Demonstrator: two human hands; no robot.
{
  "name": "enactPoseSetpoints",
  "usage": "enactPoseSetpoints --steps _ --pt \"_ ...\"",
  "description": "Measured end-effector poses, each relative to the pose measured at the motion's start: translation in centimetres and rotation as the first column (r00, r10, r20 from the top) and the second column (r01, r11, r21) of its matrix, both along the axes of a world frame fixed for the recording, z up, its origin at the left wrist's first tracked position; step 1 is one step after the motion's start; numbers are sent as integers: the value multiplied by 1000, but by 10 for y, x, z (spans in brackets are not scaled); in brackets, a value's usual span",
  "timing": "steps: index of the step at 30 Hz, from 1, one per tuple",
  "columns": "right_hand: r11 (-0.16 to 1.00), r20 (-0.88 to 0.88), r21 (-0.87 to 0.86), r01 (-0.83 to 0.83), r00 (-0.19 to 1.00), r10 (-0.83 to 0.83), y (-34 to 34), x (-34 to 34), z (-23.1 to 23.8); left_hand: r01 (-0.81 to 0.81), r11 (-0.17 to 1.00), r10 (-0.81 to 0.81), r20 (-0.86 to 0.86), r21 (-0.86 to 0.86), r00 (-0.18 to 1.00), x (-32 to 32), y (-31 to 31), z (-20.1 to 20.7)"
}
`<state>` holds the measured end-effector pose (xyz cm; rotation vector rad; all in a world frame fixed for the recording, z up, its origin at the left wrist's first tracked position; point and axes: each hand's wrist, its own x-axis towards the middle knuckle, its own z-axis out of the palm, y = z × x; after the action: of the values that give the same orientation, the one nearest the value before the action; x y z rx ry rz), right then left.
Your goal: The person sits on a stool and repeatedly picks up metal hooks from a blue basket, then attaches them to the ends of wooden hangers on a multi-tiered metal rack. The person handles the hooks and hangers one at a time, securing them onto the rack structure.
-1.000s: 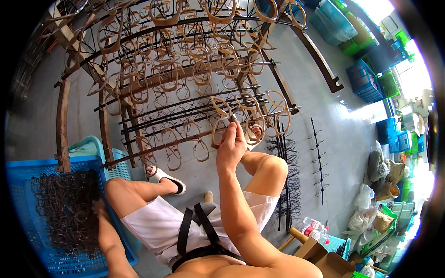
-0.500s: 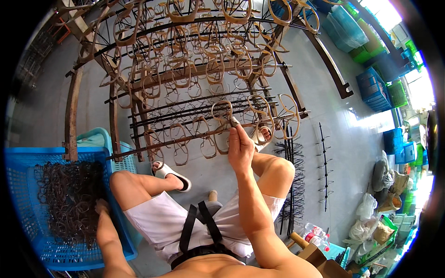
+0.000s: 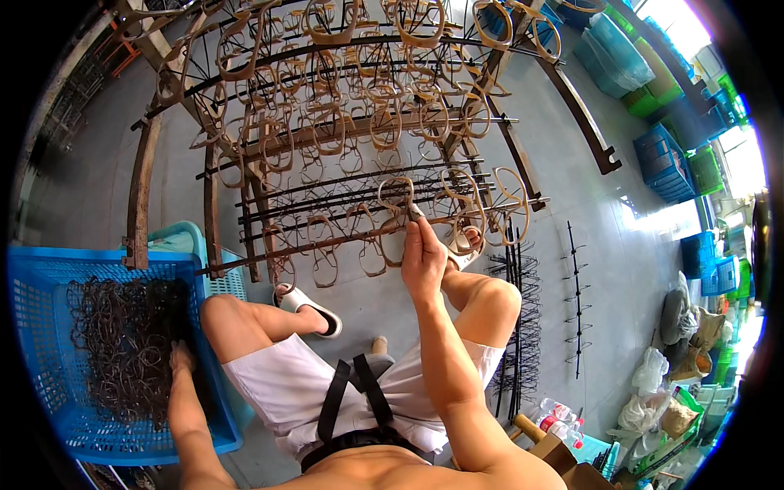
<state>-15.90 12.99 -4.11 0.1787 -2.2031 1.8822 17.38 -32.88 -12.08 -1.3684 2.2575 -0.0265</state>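
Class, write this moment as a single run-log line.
left hand: in blue plastic crate among dark eyeglass frames | right hand: holding tan eyeglass frame at dark metal rod rack

The person wears white shorts (image 3: 286, 392) across the lower middle of the frame; the cloth is plain and creased, ending above the knees; a black harness (image 3: 351, 400) lies over them, two flat straps crossing into a V and meeting a dark belt at the waist near the bottom centre; the torso and both forearms are bare, with no sleeves; white slide sandals (image 3: 314, 309) with dark soles are on the feet, one at centre, the other (image 3: 467, 255) partly hidden to its right.
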Motion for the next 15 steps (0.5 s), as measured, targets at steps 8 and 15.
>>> enactPoseSetpoints --steps 8,15 --pt "996 -4 19 87 996 -87 7 -7 -4 158 978 -208 -574 -136 792 -6 -1 16" --pt "992 61 -22 124 991 -122 1 -4 6 368 927 -312 -692 -71 651 -19 29 24"
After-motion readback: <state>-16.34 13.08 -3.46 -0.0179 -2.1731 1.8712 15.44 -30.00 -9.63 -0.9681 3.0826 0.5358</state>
